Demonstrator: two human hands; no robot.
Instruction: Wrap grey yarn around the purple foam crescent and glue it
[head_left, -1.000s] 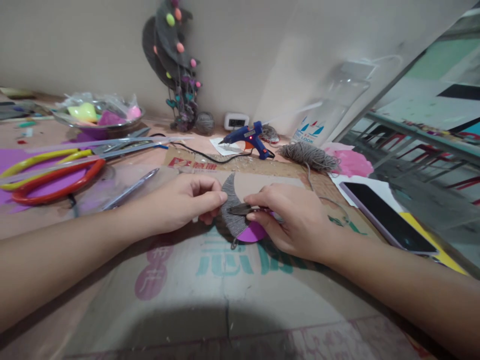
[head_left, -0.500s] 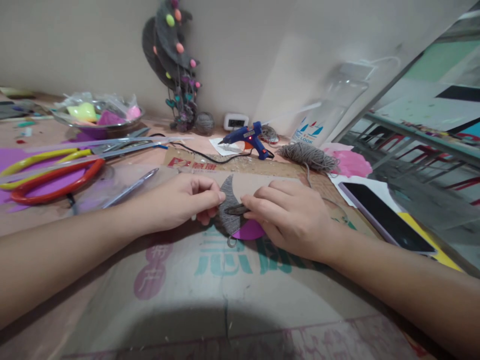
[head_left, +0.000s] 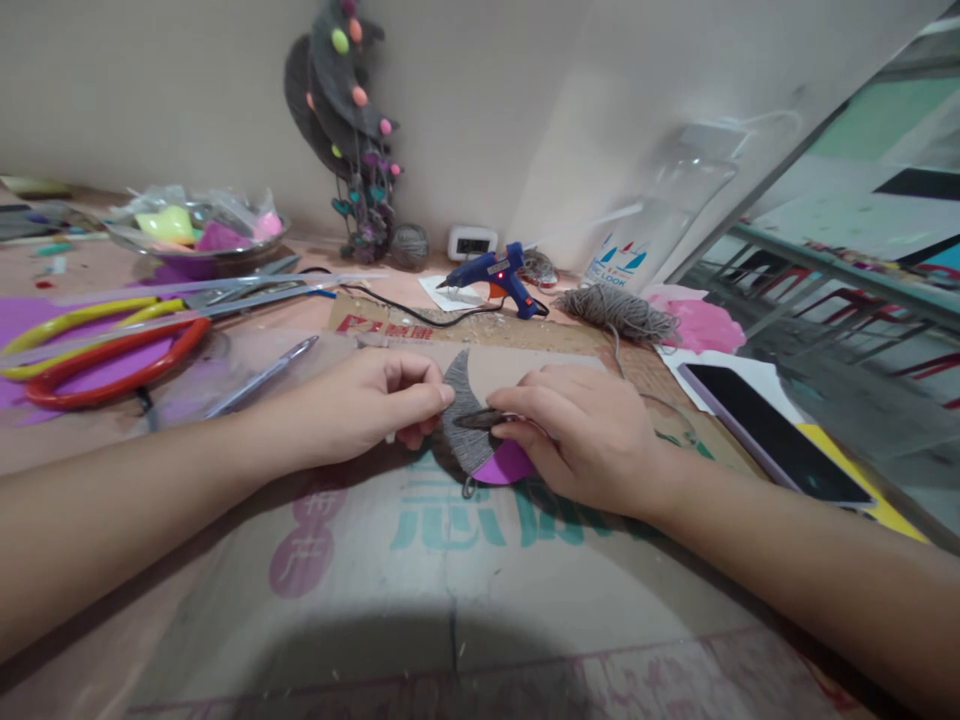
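Observation:
A purple crescent [head_left: 508, 465] with grey yarn [head_left: 459, 392] wound closely over most of it is held just above the cardboard. My left hand [head_left: 390, 398] is closed, with thumb and forefinger pinching the crescent's left edge near its upper tip. From the other side, my right hand [head_left: 581, 430] pinches a dark, narrow, pointed thing [head_left: 480, 418] that lies across the wound yarn; its kind is unclear. The lower right part of the crescent shows bare purple, and the fingers of my right hand hide its right end. A small yarn loop hangs at its lower edge.
Printed cardboard [head_left: 375, 620] lies beneath my hands. Behind stand a blue glue gun [head_left: 487, 272], a grey yarn skein [head_left: 619, 315] and a clear bottle [head_left: 660, 225]. Scissors [head_left: 112, 365] and a pen [head_left: 262, 375] lie left, a phone [head_left: 772, 435] right. A decorated grey moon [head_left: 345, 110] hangs behind.
The wrapped crescent has shifted slightly right and tilted. The dark pointed thing has moved a little right with my right fingers. My left hand keeps its pinch.

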